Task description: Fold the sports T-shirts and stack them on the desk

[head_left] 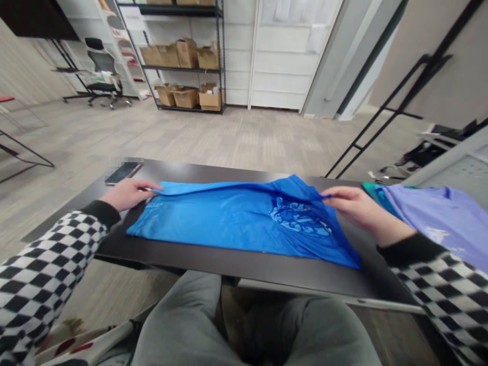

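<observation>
Shirt point(198, 218) on table point(244, 263), L hand point(127, 194) pinching its far-L corner, R hand point(354, 206) gripping R end; uneven pull btwn hands could skew layers & crease print point(299, 216).

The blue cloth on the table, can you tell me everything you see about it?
The blue cloth is lighter toward the left and deeper blue at the right, with a pale swirly print near its right end. It looks thin and soft. It lies lengthwise along the dark table, fairly flat on the left, creased on the right. The left hand pinches its far left corner; the right hand pinches its far edge toward the right.
</observation>
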`<control>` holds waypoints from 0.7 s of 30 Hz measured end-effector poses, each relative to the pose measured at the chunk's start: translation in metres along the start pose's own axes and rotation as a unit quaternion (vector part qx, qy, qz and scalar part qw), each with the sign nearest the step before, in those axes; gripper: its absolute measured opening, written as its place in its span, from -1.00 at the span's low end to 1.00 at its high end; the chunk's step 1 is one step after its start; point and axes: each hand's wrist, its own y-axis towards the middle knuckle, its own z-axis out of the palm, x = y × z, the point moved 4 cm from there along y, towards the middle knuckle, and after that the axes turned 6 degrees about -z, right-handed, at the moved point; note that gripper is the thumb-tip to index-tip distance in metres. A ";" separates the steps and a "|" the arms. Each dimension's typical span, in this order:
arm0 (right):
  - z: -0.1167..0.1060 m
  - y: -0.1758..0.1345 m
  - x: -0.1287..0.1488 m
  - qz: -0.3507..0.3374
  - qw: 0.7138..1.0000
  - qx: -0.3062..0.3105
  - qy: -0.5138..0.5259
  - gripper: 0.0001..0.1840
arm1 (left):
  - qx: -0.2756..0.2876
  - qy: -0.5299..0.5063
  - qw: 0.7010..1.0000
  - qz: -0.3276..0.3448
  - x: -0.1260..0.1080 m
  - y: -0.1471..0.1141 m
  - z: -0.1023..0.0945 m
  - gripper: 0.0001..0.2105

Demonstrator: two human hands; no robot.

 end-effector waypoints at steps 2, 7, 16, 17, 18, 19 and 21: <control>0.009 -0.038 -0.013 0.001 0.990 0.109 -0.086 -0.61 | 0.021 0.009 0.999 0.034 -0.002 -0.014 0.008 -0.40; 0.022 -0.068 -0.017 -0.047 0.969 0.183 -0.157 -0.53 | 0.026 0.012 0.999 0.029 -0.012 -0.015 0.011 -0.48; 0.015 -0.084 -0.006 -0.064 0.984 0.106 -0.130 -0.61 | 0.064 0.008 0.997 0.045 0.001 -0.012 0.010 -0.57; 0.018 -0.090 -0.006 -0.077 0.974 0.146 -0.157 -0.68 | 0.067 0.011 0.996 0.053 0.004 -0.014 0.011 -0.61; 0.022 -0.095 -0.005 -0.089 0.962 0.179 -0.186 -0.75 | 0.068 0.016 0.996 0.061 0.005 -0.016 0.013 -0.63; 0.024 -0.100 -0.003 -0.100 0.951 0.201 -0.212 -0.81 | 0.068 0.027 0.995 0.068 0.004 -0.018 0.013 -0.64; 0.028 -0.106 0.003 -0.122 0.937 0.214 -0.250 -0.84 | 0.055 0.075 0.993 0.071 -0.003 -0.021 0.013 -0.60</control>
